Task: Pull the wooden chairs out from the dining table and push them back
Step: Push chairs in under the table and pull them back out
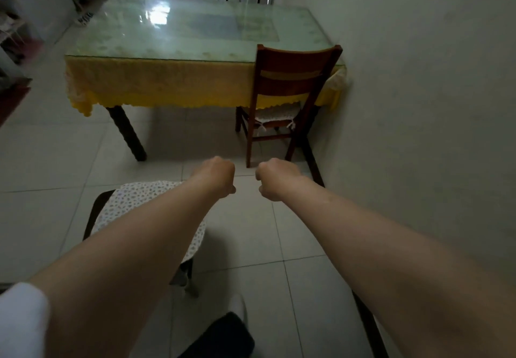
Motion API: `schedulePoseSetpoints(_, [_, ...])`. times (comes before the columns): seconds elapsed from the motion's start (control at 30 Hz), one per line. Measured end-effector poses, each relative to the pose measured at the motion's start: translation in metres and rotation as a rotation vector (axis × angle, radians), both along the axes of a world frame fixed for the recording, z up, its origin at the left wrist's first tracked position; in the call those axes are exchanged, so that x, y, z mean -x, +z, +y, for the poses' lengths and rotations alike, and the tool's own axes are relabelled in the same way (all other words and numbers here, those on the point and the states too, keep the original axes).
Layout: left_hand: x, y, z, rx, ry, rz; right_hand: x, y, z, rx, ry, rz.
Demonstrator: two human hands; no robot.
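Floor: pale glossy square tiles (279,234), thin grey grout lines. Right side: plain off-white wall (418,78).

Rectangular dining table with glass top (178,25) stands against that wall; yellow lace-edged tablecloth (156,83) hangs beneath the glass, dark table leg (127,132) visible at near left.

Dark brown wooden slat-back chair (290,97) is tucked under the table's near right corner, close beside the wall, a tied pale cushion on its seat.

Second chair with a floral-print seat cushion (134,204) sits well apart from the table, near left, partly hidden by the left forearm.

Left hand (216,176) and right hand (276,180): both curled into loose fists, held out over bare floor, gripping nothing, close together but not touching.

Far end: dark chair backs in a bright doorway, blurred.
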State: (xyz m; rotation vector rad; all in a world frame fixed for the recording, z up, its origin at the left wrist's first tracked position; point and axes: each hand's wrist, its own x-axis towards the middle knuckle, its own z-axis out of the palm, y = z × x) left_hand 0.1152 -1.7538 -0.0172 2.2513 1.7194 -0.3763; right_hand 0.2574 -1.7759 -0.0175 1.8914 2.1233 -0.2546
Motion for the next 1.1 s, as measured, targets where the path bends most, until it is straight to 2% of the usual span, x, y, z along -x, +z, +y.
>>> schedulePoseSetpoints(0.43, [-0.08,0.015,0.143,0.039,-0.033,-0.046,-0.078,0.02,0.128,0.031,-0.116,0.005])
schedulePoseSetpoints(0.73, [-0.15,0.004,0.234,0.056,0.018,-0.022,-0.145,0.006,0.234,0.013,-0.013,0.006])
schedulePoseSetpoints(1.1, [-0.229,0.014,0.344,0.036,0.174,-0.063,-0.243,0.021,0.367,0.003,0.104,-0.016])
